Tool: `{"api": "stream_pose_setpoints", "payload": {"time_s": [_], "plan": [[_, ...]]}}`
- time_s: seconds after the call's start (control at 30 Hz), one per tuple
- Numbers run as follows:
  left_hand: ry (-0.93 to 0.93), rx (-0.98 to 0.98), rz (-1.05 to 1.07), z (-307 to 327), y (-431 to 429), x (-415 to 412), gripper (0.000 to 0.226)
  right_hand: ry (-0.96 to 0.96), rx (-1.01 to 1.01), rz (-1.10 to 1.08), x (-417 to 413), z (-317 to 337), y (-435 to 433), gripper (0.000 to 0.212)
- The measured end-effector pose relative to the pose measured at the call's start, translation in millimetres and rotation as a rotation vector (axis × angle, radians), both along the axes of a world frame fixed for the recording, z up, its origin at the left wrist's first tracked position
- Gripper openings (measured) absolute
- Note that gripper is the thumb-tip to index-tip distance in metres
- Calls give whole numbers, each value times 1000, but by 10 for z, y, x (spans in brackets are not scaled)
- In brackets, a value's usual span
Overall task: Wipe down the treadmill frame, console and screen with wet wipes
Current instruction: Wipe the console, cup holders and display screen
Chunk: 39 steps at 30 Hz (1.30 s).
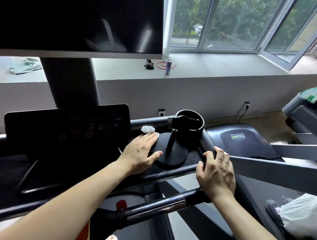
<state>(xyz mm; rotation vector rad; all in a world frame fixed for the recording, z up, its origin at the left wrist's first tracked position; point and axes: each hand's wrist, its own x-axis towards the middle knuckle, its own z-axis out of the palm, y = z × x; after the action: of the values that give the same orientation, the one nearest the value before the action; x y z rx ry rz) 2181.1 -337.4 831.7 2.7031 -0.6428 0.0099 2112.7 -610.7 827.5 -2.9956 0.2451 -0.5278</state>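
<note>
A crumpled white wet wipe (pixel 148 129) lies on the black treadmill console tray (pixel 174 171), just beyond the fingertips of my left hand (pixel 141 153). That hand lies flat with straight fingers on the tray, beside the round base of a black phone stand (pixel 171 152). My right hand (pixel 216 173) curls over the tray's right front corner and grips the frame edge. The dark control panel (pixel 67 124) stands to the left, and the large black screen (pixel 78 22) hangs above it.
A metal handlebar (pixel 156 204) crosses below the tray. A cup holder ring (pixel 190 121) sits behind the stand. On the window sill are a can (pixel 168 67), a red ring and a green cloth (pixel 25 65). A white plastic bag (pixel 301 216) is at lower right.
</note>
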Motion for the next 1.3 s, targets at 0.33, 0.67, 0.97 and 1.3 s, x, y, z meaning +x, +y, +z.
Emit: {"api": "stream_pose_setpoints", "payload": {"time_s": [0.33, 0.67, 0.97, 1.3], "plan": [[-13, 139, -149, 41, 375, -997, 96, 26, 21, 10, -14, 23, 3, 39], [-15, 242, 11, 89, 229, -589, 124, 39, 18, 6, -15, 17, -2, 30], [71, 186, 52, 122, 48, -351, 112, 6, 25, 13, -50, 69, 37, 40], [-5, 345, 263, 168, 526, -584, 124, 8, 31, 8, -17, 29, 12, 31]]}}
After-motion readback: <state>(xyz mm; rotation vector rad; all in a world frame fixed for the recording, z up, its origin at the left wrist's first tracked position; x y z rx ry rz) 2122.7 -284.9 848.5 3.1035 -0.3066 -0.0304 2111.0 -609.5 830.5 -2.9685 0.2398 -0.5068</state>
